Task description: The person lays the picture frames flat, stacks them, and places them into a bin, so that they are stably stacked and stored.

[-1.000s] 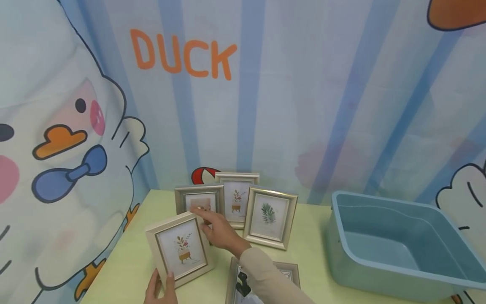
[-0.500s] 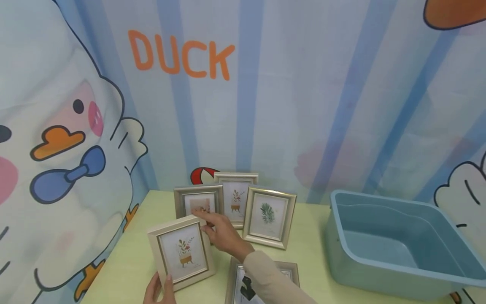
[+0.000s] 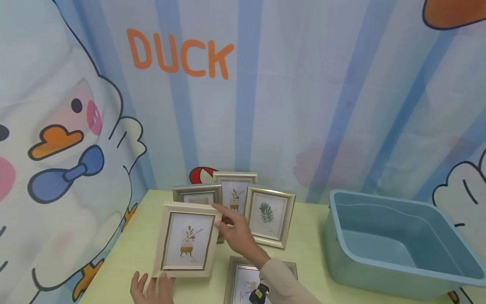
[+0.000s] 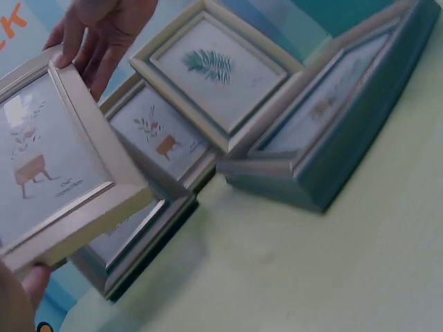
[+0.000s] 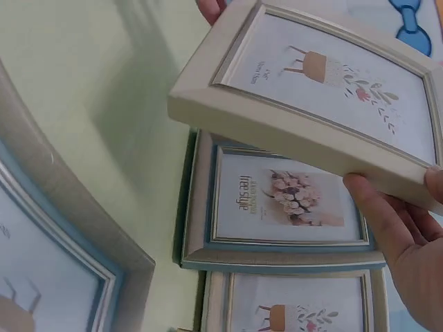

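A cream picture frame [image 3: 187, 240] with a print of a plant on a stool is held off the table, facing me. My left hand [image 3: 152, 283] grips its bottom edge from below, thumb against the lower rail. My right hand [image 3: 225, 219] pinches its upper right edge. The right wrist view shows the cream frame [image 5: 325, 90] lifted above a silver frame [image 5: 291, 200] with a flower print, with my right hand's fingers [image 5: 394, 242] under the edge. In the left wrist view the cream frame [image 4: 48, 159] fills the left side and the right hand [image 4: 104, 28] holds its top.
Three frames stand behind: a silver one [image 3: 197, 194], a plant print [image 3: 235, 190] and a fern print [image 3: 270, 215]. Another frame [image 3: 243, 283] lies flat under my right sleeve. A blue tub [image 3: 398, 270] sits right on the green table [image 3: 121, 261]. A duck backdrop hangs behind.
The cream frame has been lifted and turned from a leftward tilt to nearly square on, covering more of the silver frame. My left hand slid to its bottom edge; my right hand rose.
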A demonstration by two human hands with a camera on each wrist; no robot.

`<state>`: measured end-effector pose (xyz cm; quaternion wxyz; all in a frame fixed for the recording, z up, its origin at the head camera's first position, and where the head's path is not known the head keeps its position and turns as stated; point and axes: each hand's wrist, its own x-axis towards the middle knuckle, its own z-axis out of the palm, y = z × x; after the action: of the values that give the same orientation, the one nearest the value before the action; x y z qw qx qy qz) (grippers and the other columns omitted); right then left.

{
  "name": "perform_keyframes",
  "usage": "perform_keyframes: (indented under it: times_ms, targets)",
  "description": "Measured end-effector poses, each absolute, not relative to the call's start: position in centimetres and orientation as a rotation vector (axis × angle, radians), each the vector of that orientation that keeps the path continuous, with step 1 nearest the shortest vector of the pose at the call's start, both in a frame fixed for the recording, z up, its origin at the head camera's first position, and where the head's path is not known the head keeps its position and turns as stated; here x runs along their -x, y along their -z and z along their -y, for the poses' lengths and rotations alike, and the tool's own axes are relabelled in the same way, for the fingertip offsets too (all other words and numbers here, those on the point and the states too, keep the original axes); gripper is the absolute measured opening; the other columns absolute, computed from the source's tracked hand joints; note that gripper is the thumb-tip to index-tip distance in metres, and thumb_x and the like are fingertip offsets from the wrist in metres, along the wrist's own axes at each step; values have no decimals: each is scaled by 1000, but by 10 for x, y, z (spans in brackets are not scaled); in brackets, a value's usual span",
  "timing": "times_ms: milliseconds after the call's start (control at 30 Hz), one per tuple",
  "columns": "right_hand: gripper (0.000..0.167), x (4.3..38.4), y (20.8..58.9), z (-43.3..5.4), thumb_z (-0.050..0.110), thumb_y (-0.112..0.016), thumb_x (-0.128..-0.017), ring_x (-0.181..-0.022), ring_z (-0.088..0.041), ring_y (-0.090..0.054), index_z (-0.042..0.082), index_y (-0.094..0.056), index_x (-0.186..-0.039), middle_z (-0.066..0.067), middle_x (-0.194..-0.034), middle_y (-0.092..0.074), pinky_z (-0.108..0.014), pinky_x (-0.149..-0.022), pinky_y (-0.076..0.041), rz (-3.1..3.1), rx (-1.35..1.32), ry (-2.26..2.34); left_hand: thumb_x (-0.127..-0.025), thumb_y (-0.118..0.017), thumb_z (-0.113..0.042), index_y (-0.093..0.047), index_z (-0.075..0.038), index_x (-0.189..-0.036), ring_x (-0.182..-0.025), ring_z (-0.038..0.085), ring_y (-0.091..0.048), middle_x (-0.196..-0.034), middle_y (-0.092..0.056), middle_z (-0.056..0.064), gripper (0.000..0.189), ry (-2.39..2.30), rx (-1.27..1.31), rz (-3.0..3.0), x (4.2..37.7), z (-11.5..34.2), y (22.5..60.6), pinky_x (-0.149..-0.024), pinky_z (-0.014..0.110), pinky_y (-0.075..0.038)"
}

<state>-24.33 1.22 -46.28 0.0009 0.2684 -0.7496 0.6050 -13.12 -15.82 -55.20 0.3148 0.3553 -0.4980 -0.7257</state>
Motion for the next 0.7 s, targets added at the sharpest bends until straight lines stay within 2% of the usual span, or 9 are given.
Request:
perform_keyframes:
  times_ms: [67, 100, 200, 300, 367, 467, 567, 700]
  targets:
    - [48, 241, 465, -17, 0, -58, -97, -104, -43, -67, 8, -52, -145, -28, -113, -64, -35, -69, -64, 2297, -780, -1993, -94, -64, -7, -12, -17, -159, -124, 28, -46, -131, -34, -3, 85, 2032, -877, 1165, 132, 158, 555, -67, 15, -57]
    - [48, 241, 466, -19, -1, -58, -97, -105, -44, -67, 6, -51, -145, -29, -113, -63, -39, -70, -64, 2264, -753, -2045, -93, -65, -6, -10, -21, -159, -118, 24, -50, -128, -35, -4, 87, 2124, -809, 1058, 131, 159, 557, -68, 20, -59]
    - [49, 239, 469, -25, -2, -58, -97, -103, -45, -66, 2, -49, -145, -32, -112, -61, -46, -70, -63, 2180, -698, -2142, -95, -63, -5, -1, -20, -160, -105, 10, -57, -128, -40, 0, 91, 2348, -579, 924, 125, 160, 562, -75, 29, -61]
    - [50, 239, 470, -30, -3, -57, -97, -99, -39, -67, 0, -47, -145, -33, -111, -61, -46, -69, -63, 2139, -690, -2168, -99, -59, -9, 0, -15, -161, -103, 6, -62, -128, -47, -1, 86, 2478, -387, 953, 122, 157, 565, -84, 31, -60]
    - [50, 239, 471, -33, -3, -57, -97, -98, -33, -68, -1, -47, -145, -34, -110, -60, -43, -68, -64, 2120, -688, -2184, -100, -60, -17, -1, -11, -161, -105, 2, -62, -125, -52, -6, 85, 2433, -368, 1122, 123, 153, 565, -86, 28, -59]
    - [51, 238, 473, -34, -3, -58, -96, -97, -29, -68, -2, -46, -146, -35, -110, -59, -41, -67, -64, 2091, -664, -2229, -100, -59, -17, -3, -10, -161, -106, 1, -63, -123, -54, -10, 84, 2404, -366, 1211, 125, 150, 564, -86, 29, -60]
    - [52, 237, 474, -35, -4, -59, -96, -100, -33, -69, -1, -46, -146, -35, -111, -59, -41, -68, -64, 2066, -611, -2277, -100, -59, -16, 2, -21, -161, -105, 7, -65, -123, -54, -8, 87, 2601, -301, 1001, 125, 154, 563, -85, 36, -60]
    - [54, 234, 476, -37, -5, -58, -95, -106, -41, -67, 3, -46, -147, -33, -116, -58, -41, -70, -64, 2049, -556, -2341, -95, -63, -3, 3, -24, -161, -100, 5, -64, -124, -50, -6, 96, 2555, -395, 1109, 128, 151, 559, -86, 37, -61]
